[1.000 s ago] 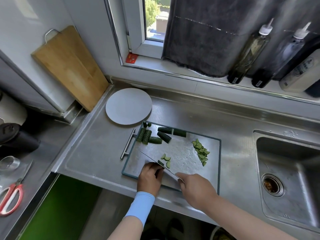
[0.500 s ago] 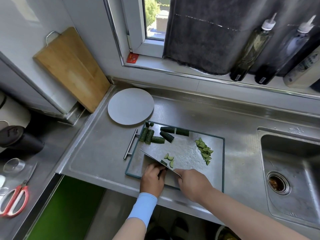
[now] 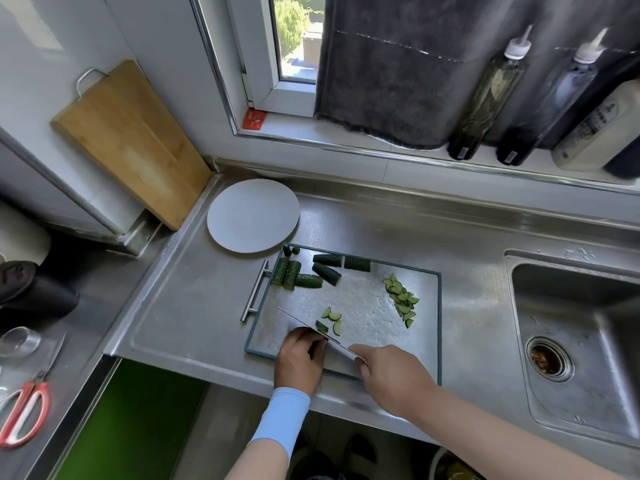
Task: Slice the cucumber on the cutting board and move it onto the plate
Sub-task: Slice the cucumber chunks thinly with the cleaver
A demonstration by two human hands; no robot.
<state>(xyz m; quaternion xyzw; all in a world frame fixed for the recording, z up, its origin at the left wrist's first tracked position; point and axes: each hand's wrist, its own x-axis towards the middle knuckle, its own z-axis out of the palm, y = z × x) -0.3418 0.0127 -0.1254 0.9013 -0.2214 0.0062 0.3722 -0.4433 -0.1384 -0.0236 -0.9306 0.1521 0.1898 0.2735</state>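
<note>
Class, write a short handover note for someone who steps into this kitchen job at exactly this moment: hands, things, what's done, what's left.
Left hand: fingers curled, holding a dark green cucumber piece against the blade.
Right hand: grips the steel knife, blade on that piece.
Done: half-moon slices piled at the right of the teal-rimmed metal cutting board; a few beside the blade.
Left: uncut cucumber chunks at the board's far left corner; the round grey plate holds no cucumber yet.
</note>
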